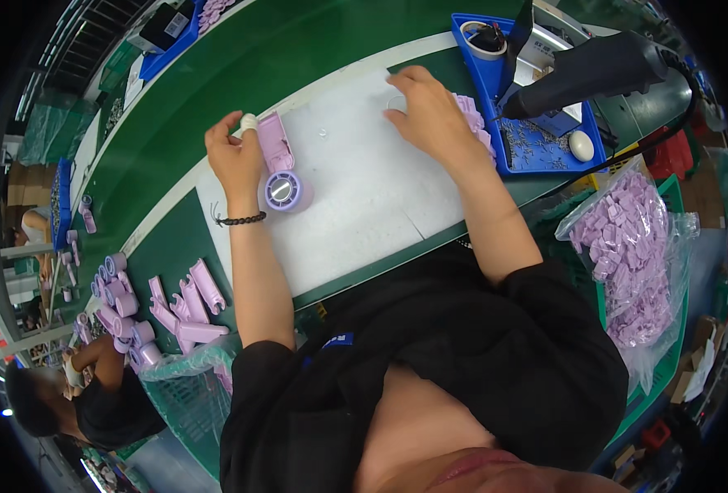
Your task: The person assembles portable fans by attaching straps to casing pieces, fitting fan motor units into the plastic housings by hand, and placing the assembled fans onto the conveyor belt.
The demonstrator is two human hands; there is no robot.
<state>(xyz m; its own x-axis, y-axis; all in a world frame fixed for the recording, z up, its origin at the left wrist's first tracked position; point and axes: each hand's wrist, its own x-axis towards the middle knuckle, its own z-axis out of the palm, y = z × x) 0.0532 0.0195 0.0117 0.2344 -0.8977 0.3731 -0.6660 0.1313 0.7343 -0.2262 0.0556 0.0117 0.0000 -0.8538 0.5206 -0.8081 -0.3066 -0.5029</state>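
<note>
Head view: a lilac plastic fan body with a round, grilled head (289, 191) and a hollow handle shell (275, 141) lies on the left part of a flat white work mat (355, 197), handle toward the mat's far edge. It looks light, stiff and smooth, perhaps a little slippery. The handle's long sides seem the surest hold, the head's outer wall a second; the thin grille and silver centre look likelier to mark or crack under pressure.

The left hand (236, 158), a white cover on one digit, is beside the handle at the mat's left edge; whether it grips anything cannot be told. The right hand (431, 115) is over the mat's far right part, digits curved and parted, any small item between them unclear.

Right of the mat sits a blue plastic tray (503, 152) holding small screws (532, 135); left of it lie loose lilac handle shells (189, 304).
</note>
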